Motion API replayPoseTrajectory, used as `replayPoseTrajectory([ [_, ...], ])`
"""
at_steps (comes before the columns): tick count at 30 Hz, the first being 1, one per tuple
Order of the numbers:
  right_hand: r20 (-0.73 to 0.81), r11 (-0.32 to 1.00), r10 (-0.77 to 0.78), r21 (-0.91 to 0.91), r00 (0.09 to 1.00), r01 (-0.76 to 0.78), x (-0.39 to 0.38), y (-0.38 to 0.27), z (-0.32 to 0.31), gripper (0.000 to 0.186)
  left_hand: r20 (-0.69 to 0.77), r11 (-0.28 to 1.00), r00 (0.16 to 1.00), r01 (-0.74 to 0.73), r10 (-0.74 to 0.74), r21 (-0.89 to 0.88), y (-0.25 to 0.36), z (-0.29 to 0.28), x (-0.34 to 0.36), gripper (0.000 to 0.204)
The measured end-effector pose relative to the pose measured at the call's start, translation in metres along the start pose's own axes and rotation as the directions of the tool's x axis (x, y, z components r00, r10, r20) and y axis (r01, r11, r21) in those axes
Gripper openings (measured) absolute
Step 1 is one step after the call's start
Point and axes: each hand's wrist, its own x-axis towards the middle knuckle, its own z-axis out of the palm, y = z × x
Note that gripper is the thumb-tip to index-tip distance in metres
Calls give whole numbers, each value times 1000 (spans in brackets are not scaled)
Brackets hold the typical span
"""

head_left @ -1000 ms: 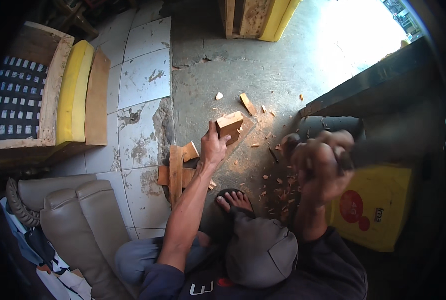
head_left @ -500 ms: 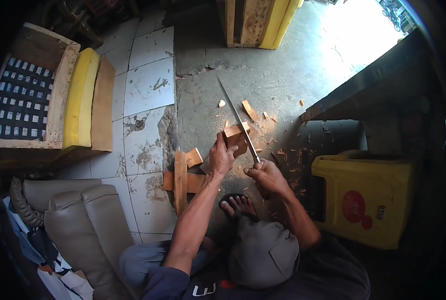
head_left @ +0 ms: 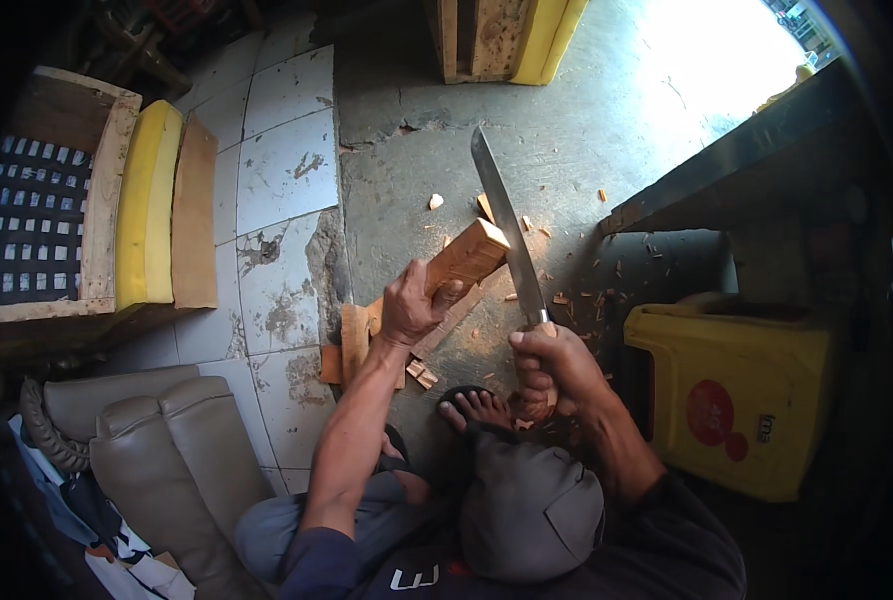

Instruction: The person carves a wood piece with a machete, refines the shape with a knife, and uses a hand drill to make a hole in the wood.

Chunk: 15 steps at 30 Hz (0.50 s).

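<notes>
My left hand (head_left: 413, 303) is closed round a reddish-brown wooden block (head_left: 467, 256), holding it tilted with its cut end up and away to the right. In my right hand (head_left: 552, 368) is the wooden handle of a machete (head_left: 517, 236), its long blade pointing away from me with the broad flat side showing. The blade lies against or just beside the block's right end; I cannot tell if they touch. Beneath the block, another length of wood (head_left: 455, 322) slants across the concrete floor. An upright-looking wood offcut (head_left: 355, 340) is left of my left hand.
Wood chips (head_left: 567, 298) and sawdust litter the concrete (head_left: 407, 180). White cracked tiles (head_left: 287, 180) run along the left, beside a wooden frame with yellow foam (head_left: 149, 205) and brown cushions (head_left: 147, 450). A yellow plastic stool (head_left: 737, 395) and dark bench (head_left: 727, 160) stand right.
The machete has come off the block's top to its right side and turned from edge-on to flat. My left hand has moved left, and the block is turned to show its long side.
</notes>
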Motion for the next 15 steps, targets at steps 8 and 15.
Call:
replayPoseTrajectory([
  [8,-160,991,-130,-35,978,126,-27,-7,-11,25,390,967,895,251,-214,-46,26,-28,37,65],
  [15,-155,728,-654,-396,740,560,47,29,-47,14,366,650,689,719,-625,-246,74,11,4,51],
])
